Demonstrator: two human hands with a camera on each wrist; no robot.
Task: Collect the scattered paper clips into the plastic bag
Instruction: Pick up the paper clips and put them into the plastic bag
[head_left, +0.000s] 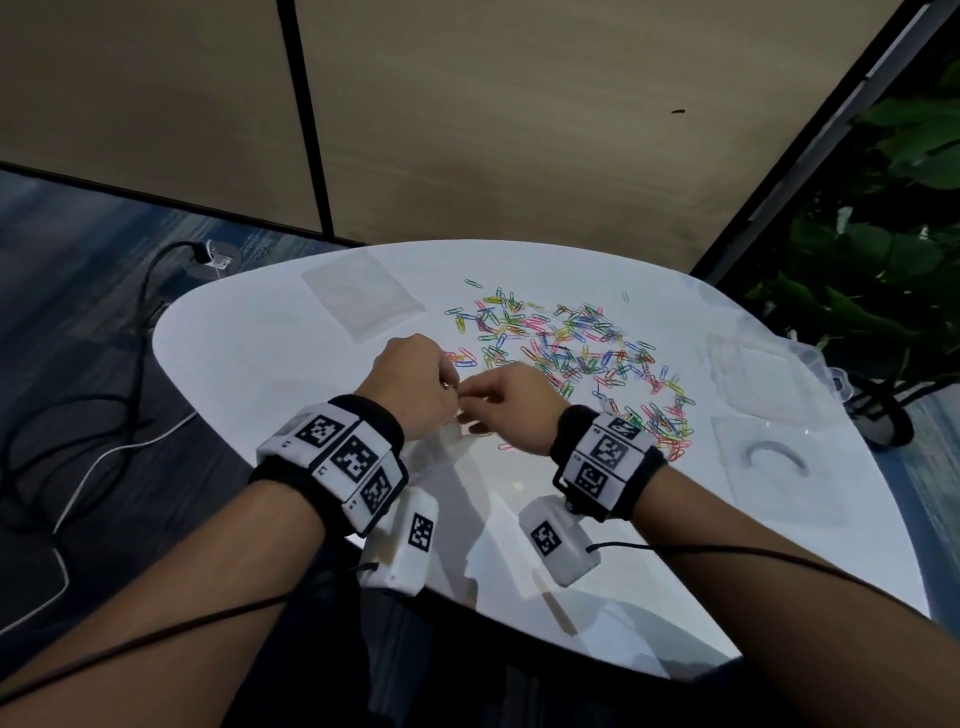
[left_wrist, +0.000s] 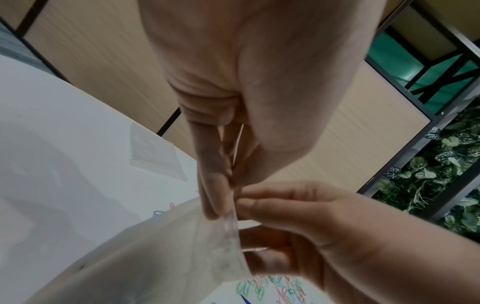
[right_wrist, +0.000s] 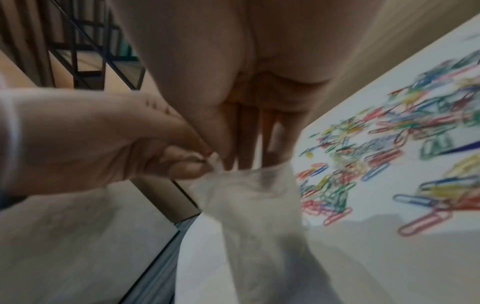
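Observation:
Several coloured paper clips (head_left: 566, 353) lie scattered over the middle and right of the white table (head_left: 249, 364). In front of the pile both hands meet at the top of a clear plastic bag (head_left: 449, 441). My left hand (head_left: 441, 384) pinches the bag's zip edge (left_wrist: 231, 222) from the left. From the right, my right hand (head_left: 483, 400) pinches the same edge, thumb and fingers curled on it. The bag (right_wrist: 254, 205) hangs limp below the fingers and looks empty. Clips (right_wrist: 389, 144) lie just right of it.
A flat clear bag (head_left: 363, 301) lies at the table's far left. More clear packaging (head_left: 753, 374) and a bag with a curved dark item (head_left: 774, 457) sit at the right edge. Cables (head_left: 104, 415) run over the floor on the left; a plant (head_left: 883, 260) stands right.

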